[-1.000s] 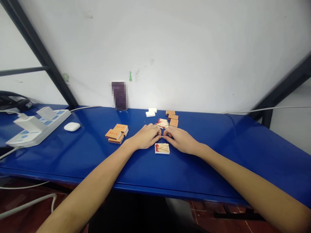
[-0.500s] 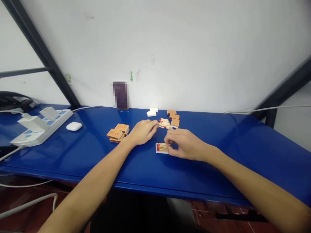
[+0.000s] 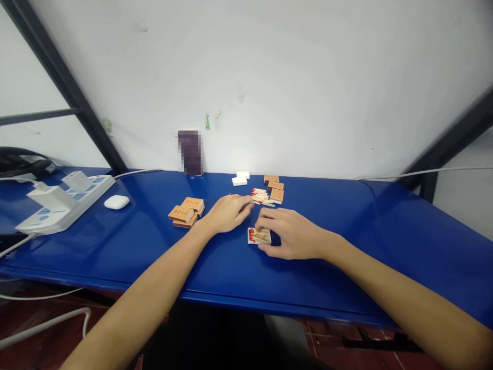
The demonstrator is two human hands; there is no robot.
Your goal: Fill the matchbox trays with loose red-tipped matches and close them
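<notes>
An open white matchbox tray [image 3: 258,236] full of red-tipped matches lies on the blue table [image 3: 346,246]. My right hand [image 3: 287,232] curls over the tray's right end, thumb below it and fingertips pinched above the matches; what they pinch is too small to make out. My left hand [image 3: 228,212] rests palm down just left of a loose pile of matches [image 3: 261,196], its fingers stretched toward the pile.
A stack of orange matchboxes [image 3: 186,211] lies left of my left hand; more orange matchboxes [image 3: 275,188] and white empty trays [image 3: 240,179] sit near the wall. A white power strip [image 3: 57,202], a white earbud case [image 3: 116,202] and a dark blurred object [image 3: 190,152] stand further left.
My hands were pinched together above the tray; they have parted. The left hand reached toward the loose match pile, and the right hand came down over the tray's right end.
</notes>
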